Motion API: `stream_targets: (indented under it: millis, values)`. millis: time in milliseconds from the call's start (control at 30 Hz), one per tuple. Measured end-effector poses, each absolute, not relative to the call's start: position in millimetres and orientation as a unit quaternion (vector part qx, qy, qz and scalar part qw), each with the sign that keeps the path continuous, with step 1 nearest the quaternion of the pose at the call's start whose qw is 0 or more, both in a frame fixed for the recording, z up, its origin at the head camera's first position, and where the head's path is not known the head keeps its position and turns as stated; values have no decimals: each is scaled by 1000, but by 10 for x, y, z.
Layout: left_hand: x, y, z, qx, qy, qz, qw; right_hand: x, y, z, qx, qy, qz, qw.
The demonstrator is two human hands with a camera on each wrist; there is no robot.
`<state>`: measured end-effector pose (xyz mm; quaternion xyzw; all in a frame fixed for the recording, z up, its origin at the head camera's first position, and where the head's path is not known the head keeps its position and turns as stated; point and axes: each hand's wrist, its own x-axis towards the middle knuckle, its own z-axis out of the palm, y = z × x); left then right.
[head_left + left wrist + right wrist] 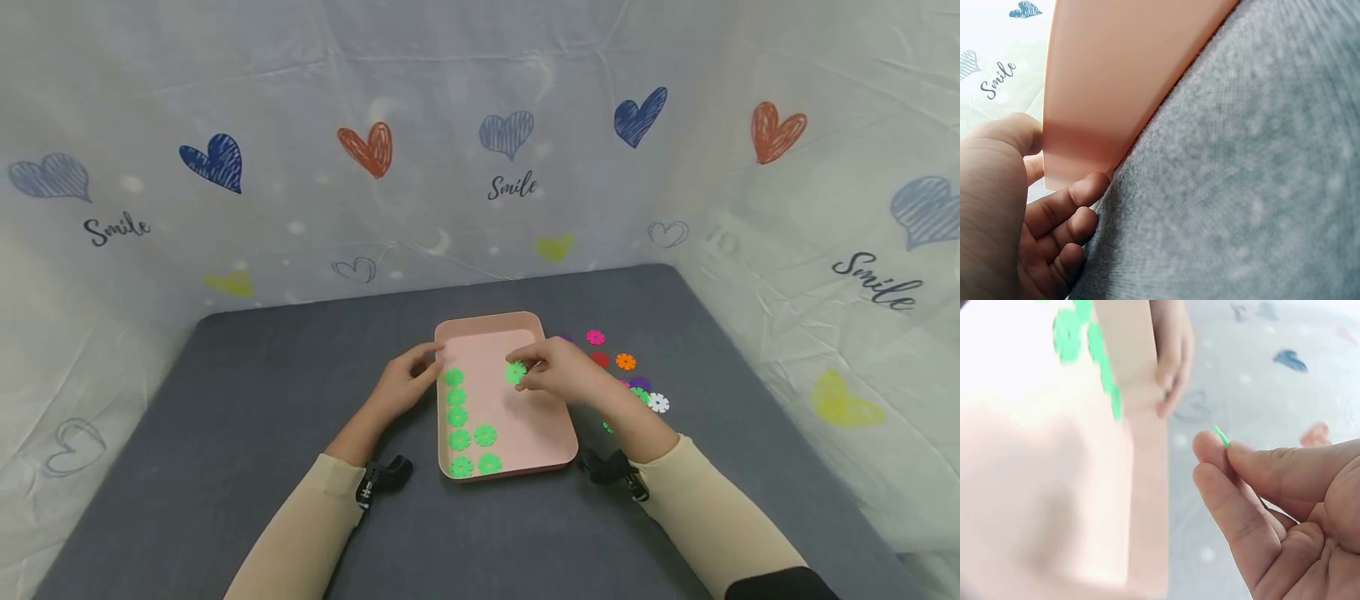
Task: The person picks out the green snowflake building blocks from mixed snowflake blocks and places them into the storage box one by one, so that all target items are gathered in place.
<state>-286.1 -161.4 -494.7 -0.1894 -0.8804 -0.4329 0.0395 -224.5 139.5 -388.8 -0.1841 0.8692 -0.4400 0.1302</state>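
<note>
A shallow pink tray lies on the dark grey cloth. Inside it, several green flower-shaped plastic discs form a column along the left side, with a shorter second column beside it at the near end. My left hand holds the tray's left wall near the far corner; in the left wrist view its fingertips touch the outer wall low down. Above the tray's right half, my right hand pinches one green flower-shaped disc between thumb and fingers. The right wrist view shows that disc edge-on, mostly covered by the fingertips.
To the tray's right lie loose flower-shaped discs, among them an orange disc, a pink disc and a white disc; my right forearm partly hides this group. A white curtain with printed hearts stands behind the table.
</note>
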Motion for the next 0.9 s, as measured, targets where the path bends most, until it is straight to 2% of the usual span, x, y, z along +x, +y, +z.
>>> stream_targets:
  millis: [233, 467, 733, 900]
  values:
    - [-2843, -1609, -4919, -192, -878, -438, 32, -2319, 1022, -4029, -224, 877, -403, 136]
    - [-2854, -1620, -4926, -197, -875, -440, 36, -2358, 813, -4219, -222, 900, -343, 151]
    - [-2872, -1628, -4926, -197, -876, -439, 32, -2312, 751, -4413, -239, 916, -308, 96]
    - [-2871, -1624, -4938, -195, -876, -439, 35, -2294, 761, -4459, -242, 916, -304, 98]
